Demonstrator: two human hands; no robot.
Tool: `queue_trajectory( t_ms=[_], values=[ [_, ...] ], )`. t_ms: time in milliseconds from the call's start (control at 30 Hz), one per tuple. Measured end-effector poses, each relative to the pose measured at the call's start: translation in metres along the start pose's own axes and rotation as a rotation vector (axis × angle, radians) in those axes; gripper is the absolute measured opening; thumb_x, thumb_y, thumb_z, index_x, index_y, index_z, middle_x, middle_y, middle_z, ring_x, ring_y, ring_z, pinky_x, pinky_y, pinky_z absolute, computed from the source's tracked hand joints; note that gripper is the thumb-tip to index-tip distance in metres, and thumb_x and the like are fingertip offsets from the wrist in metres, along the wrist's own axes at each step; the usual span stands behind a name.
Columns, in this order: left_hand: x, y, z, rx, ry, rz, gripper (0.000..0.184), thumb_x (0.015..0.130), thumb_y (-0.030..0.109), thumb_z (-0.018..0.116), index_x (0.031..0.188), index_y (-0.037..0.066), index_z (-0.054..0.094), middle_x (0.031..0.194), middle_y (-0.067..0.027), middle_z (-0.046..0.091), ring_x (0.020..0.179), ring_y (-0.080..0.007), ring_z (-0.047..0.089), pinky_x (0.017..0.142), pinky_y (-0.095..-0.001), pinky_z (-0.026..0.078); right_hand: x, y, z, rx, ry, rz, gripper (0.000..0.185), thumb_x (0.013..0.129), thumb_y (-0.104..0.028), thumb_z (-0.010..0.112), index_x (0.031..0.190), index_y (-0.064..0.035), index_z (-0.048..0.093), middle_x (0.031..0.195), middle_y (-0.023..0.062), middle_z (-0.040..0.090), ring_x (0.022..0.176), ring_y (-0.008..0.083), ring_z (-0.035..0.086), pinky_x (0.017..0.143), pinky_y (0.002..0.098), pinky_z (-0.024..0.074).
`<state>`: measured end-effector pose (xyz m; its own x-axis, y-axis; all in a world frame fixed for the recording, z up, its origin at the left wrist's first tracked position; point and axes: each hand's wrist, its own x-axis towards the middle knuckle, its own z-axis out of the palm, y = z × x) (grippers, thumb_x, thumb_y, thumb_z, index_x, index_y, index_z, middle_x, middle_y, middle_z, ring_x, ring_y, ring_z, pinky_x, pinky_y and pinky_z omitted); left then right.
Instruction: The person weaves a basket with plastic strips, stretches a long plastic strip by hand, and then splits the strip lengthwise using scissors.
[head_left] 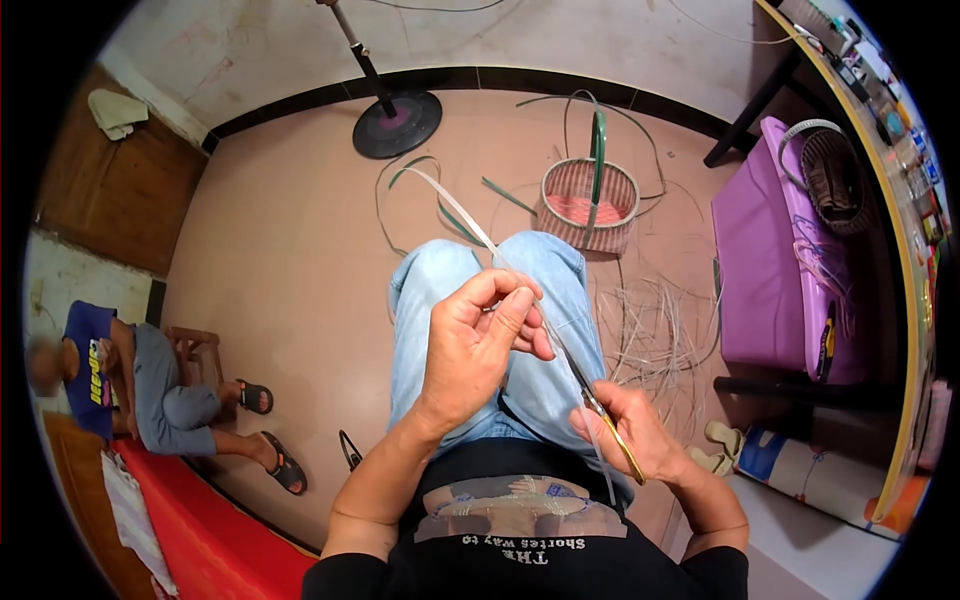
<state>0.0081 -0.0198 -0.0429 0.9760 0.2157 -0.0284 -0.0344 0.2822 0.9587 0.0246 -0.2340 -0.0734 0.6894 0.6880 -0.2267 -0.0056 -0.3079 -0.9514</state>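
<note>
My left hand (478,335) is closed above my lap, pinching a long, thin, pale plastic strip (468,222) between thumb and fingers. One end of the strip curves away beyond my knees; the other runs down past my right hand towards my waist. Wrapped round the gold handle of a pair of scissors (622,448) is my right hand (637,428). The dark blades point up towards my left hand and lie close along the strip; whether they touch it I cannot tell.
A woven basket (590,238) with a green handle stands on the floor ahead, near a tangle of pale strips (655,335). To the right are a purple bin (760,270) and a cluttered table (890,190). A stand base (398,125) is ahead; another person (170,385) sits at left.
</note>
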Motion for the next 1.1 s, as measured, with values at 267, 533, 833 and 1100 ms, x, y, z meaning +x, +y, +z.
queue_trajectory(
  t_ms=[267, 533, 833, 1100],
  values=[
    [0.001, 0.006, -0.001, -0.042, 0.026, 0.026, 0.015, 0.100, 0.012, 0.047, 0.098, -0.003, 0.051, 0.082, -0.0080, 0.054, 0.061, -0.0177, 0.066, 0.053, -0.0259, 0.056, 0.002, 0.002, -0.003, -0.018, 0.035, 0.022, 0.043, 0.091, -0.033, 0.063, 0.068, -0.0008, 0.046, 0.056, 0.0020, 0.033, 0.055, 0.0097, 0.031, 0.047, 0.0308, 0.0301],
    [0.001, 0.006, -0.004, -0.027, 0.012, 0.033, 0.017, 0.100, 0.012, 0.048, 0.096, -0.004, 0.053, 0.081, -0.0094, 0.059, 0.063, -0.0167, 0.066, 0.058, -0.0264, 0.057, 0.008, 0.007, -0.006, -0.012, 0.092, -0.001, 0.045, 0.092, -0.037, 0.062, 0.068, -0.0017, 0.046, 0.056, 0.0004, 0.035, 0.056, 0.0082, 0.032, 0.047, 0.0294, 0.0302],
    [0.005, 0.003, -0.014, -0.143, -0.077, -0.093, 0.022, 0.100, 0.017, 0.048, 0.095, -0.003, 0.056, 0.083, -0.0100, 0.061, 0.065, -0.0155, 0.064, 0.059, -0.0281, 0.056, 0.006, -0.002, -0.005, 0.238, 0.040, 0.077, 0.034, 0.094, -0.031, 0.061, 0.076, -0.0040, 0.052, 0.062, -0.0048, 0.044, 0.056, 0.0043, 0.037, 0.048, 0.0232, 0.0313],
    [0.003, -0.008, -0.016, -0.221, -0.126, -0.175, 0.017, 0.098, 0.015, 0.051, 0.099, -0.001, 0.057, 0.085, -0.0088, 0.062, 0.070, -0.0149, 0.064, 0.065, -0.0281, 0.056, 0.010, -0.015, 0.004, 0.381, 0.098, 0.013, 0.023, 0.092, -0.023, 0.064, 0.085, -0.0032, 0.057, 0.065, -0.0048, 0.050, 0.055, 0.0023, 0.043, 0.048, 0.0193, 0.0342]
  ],
)
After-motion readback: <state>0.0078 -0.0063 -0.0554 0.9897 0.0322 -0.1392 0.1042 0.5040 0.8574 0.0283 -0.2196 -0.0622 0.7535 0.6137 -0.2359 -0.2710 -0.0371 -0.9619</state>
